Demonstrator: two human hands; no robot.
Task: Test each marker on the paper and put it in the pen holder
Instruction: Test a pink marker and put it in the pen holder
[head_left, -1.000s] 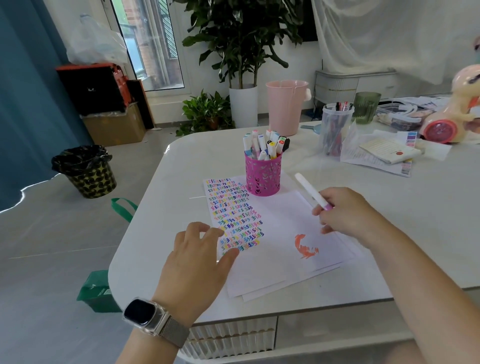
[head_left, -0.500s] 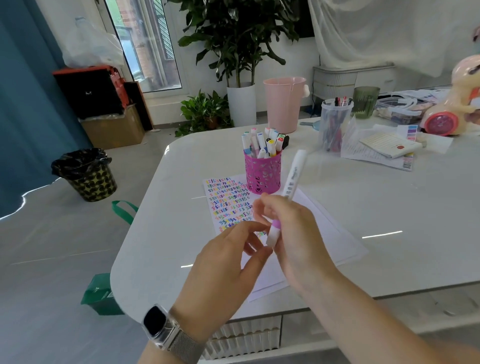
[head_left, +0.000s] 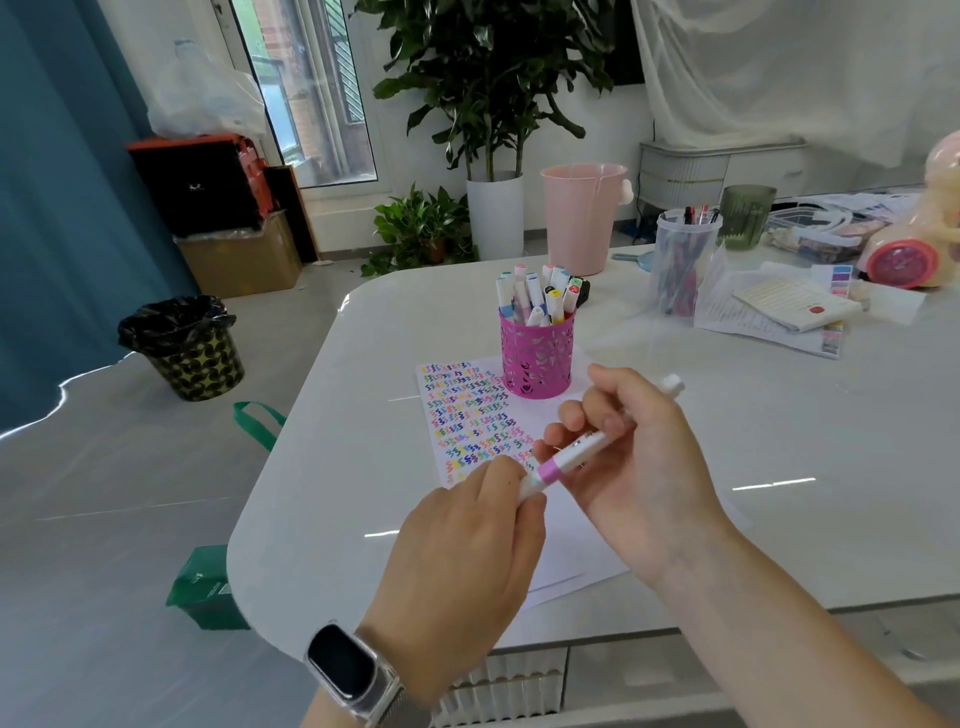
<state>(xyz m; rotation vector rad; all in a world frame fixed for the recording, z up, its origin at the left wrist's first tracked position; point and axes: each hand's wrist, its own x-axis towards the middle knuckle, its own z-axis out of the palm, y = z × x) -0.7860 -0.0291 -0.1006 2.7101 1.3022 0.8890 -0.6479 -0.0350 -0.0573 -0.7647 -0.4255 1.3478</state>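
- Gripping the marker (head_left: 582, 449) over the table's near edge, the right hand (head_left: 639, 467) holds its barrel; its cap end is pinched by the left hand (head_left: 467, 540).
- Many markers are already stood in the pen holder (head_left: 537, 358); the paper (head_left: 467, 415) is filled with test marks.
- This marker is judged untested.

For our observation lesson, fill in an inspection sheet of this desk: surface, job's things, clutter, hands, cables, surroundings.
Surface: glossy white table, rounded corner.
Job's things: paper covered in coloured squiggles; pink pen holder with markers standing on it; white marker with a pink band held above the paper.
Clutter: clear pen tub, green cup, booklet, pink toy.
Hands: left hand pinches the marker's cap end; right hand grips the barrel.
Cables: nothing seen.
Surroundings: pink bin, black bin, potted plants.
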